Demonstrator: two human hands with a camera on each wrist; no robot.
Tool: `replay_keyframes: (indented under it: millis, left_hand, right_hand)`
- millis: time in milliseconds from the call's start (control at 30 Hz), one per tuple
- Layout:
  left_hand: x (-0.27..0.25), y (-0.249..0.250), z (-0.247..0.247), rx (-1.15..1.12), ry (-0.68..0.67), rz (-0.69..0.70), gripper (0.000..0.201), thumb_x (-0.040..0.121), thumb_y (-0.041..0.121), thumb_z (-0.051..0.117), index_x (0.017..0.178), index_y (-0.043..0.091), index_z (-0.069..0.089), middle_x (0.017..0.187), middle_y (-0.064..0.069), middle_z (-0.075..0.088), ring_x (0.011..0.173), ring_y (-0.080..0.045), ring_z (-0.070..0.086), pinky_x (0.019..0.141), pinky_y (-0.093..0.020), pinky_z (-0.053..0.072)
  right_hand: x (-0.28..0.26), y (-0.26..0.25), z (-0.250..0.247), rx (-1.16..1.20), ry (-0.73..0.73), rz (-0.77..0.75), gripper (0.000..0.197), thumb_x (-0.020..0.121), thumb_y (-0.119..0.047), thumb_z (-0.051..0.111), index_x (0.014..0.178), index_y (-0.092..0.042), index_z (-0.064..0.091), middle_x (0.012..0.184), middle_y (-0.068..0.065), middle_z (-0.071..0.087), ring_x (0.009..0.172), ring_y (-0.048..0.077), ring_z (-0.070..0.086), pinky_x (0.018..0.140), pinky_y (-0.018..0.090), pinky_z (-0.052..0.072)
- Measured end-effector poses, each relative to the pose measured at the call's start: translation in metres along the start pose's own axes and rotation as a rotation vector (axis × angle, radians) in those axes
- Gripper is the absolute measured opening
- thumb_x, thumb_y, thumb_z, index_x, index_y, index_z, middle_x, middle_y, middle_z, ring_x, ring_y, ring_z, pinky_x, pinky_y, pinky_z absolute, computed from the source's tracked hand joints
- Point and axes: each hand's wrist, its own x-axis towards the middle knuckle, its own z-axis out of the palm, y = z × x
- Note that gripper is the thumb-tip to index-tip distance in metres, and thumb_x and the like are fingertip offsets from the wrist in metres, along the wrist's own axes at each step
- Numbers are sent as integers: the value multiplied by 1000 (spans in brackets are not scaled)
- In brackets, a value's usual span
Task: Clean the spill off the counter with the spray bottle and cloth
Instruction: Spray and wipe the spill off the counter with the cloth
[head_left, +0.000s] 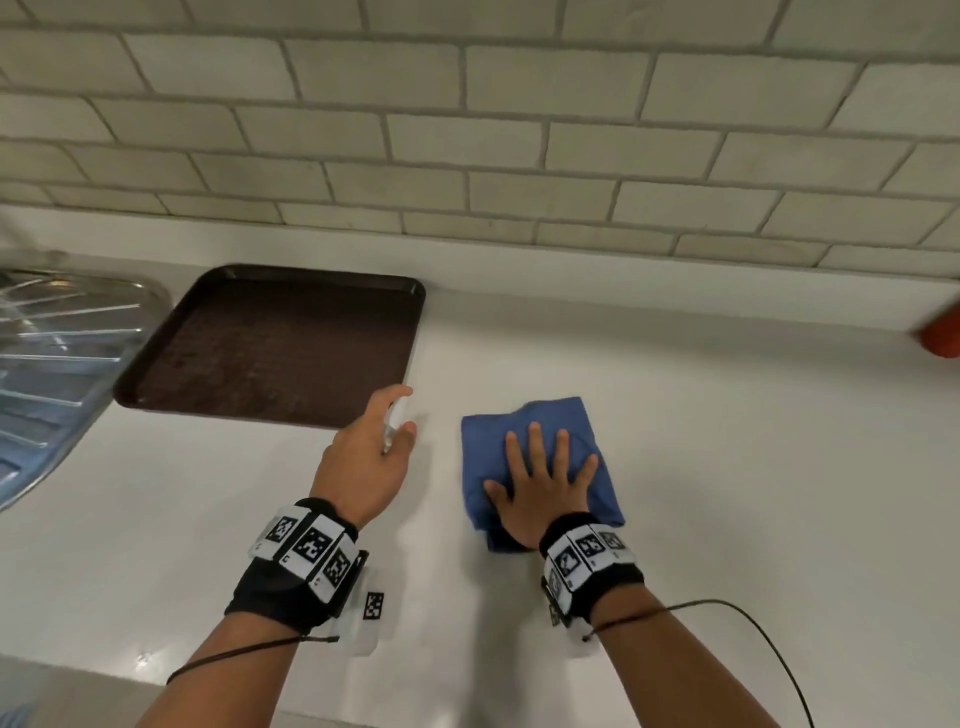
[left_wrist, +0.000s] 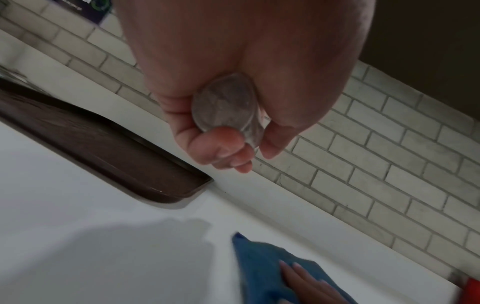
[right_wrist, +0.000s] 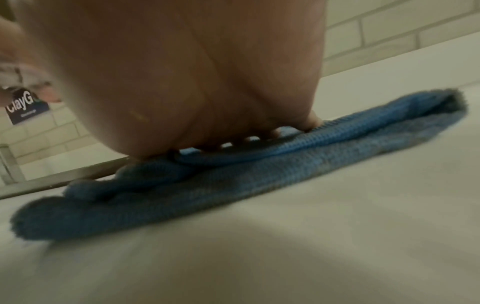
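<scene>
The white counter is carrying a brown tray beside a sink drainer. The right hand is pressing flat-fingered on the blue cloth. The left hand is gripping the clear spray bottle.

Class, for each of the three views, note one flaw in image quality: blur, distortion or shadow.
Head: wide-angle bends the tiles. Left wrist: the left hand casts a soft shadow on the counter. Right wrist: the cloth and counter are blurred.

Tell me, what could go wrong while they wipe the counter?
The blue cloth is bunched under the flat right hand, so it might slide or fold and miss spots. The left hand holds the clear spray bottle in the air close by the brown tray, so it might bump the tray.
</scene>
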Motion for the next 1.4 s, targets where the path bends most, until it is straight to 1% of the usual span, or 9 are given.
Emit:
replay_keyframes:
  millis: [167,267,333,567,667,867,1100,1267,1400]
  left_hand:
    - [9,5,5,-10,-37,46,40,99,36,48,137,42,39,107,-7,67,92,-29,64,85,-42,51]
    - [13,12,11,-24,-68,76,40,99,33,49,137,41,41,108,-7,66,91,-27,63,84,-39,50]
    - [14,17,19,-29,-92,92,39,99,33,49,137,40,42,109,-5,65,92,-26,63,84,-37,49]
    - [6,49,52,3,-146,137,37,98,38,48,134,44,40,100,-4,65,91,-29,62,85,-41,49]
    - [-6,70,66,13,-170,162,37,99,37,48,135,43,40,92,-4,63,85,-29,61,79,-38,46]
    - [-39,115,105,10,-182,269,41,100,35,47,138,44,36,95,3,58,79,-22,57,75,-34,43]
    - [-101,142,146,113,-279,374,26,98,31,46,123,38,43,65,6,57,63,-15,58,68,-37,51]
    - [-113,152,162,153,-277,403,27,99,35,45,125,40,43,66,9,54,62,-8,55,63,-31,46]
    - [-110,150,156,164,-245,364,25,98,34,46,122,39,45,64,9,53,61,-9,55,61,-31,46]
  right_hand:
    - [-25,-45,11,-75,15,-233,75,89,-62,8,153,-27,-8,161,4,-19,145,40,-19,106,72,-14]
    - [-76,-25,37,-58,65,-304,69,91,-62,27,150,-27,29,160,3,24,144,39,23,107,66,6]
    - [-109,4,54,-61,95,-285,65,91,-63,34,148,-33,33,157,-3,31,141,35,33,105,62,14]
    - [-135,138,54,21,72,129,72,91,-72,15,152,-35,21,159,-7,22,145,29,23,109,63,13]
    - [-118,152,40,51,29,209,80,84,-74,-4,154,-35,2,163,-4,-3,149,33,2,110,68,-4]
    - [-183,131,77,-22,158,77,69,90,-68,29,148,-31,35,156,-1,34,142,35,31,103,65,16]
    - [-252,217,101,137,139,283,75,86,-77,25,151,-40,21,158,-11,27,145,22,18,108,58,10]
    - [-230,261,77,209,110,339,92,62,-83,-22,146,-44,-22,155,-13,-28,147,24,-20,112,62,-13]
    - [-180,280,50,249,92,387,87,74,-82,-4,149,-40,-17,160,-8,-23,147,30,-18,111,68,-7]
